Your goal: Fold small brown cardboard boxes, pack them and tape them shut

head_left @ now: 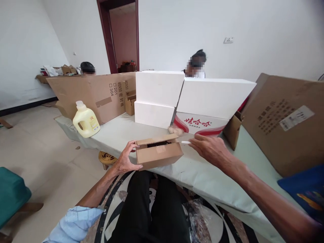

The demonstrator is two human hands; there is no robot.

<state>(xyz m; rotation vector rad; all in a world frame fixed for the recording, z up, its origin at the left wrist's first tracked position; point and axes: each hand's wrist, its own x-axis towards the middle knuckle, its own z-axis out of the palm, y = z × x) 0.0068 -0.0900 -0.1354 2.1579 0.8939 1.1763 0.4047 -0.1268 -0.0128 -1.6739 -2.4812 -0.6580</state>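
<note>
A small brown cardboard box (159, 157) is tilted at the table's front edge, above my lap. Its top flap is partly raised, and a dark gap shows inside; what lies within cannot be made out. My left hand (126, 158) grips the box's left end, thumb below and fingers at the upper corner. To the right of the box, my right hand (209, 146) is closed, fingers pressed together. A small white piece (186, 142) sticks out from its fingertips toward the box; its kind is unclear. Crumpled clear plastic (176, 130) lies just behind the box.
White boxes (159, 88) and a red-and-white printed carton (202, 124) are stacked across the table (118, 133). Large brown cartons (101, 98) stand on both sides. A yellow jug (86, 120) is at left, a blue item (303, 192) at right. Two people sit beyond.
</note>
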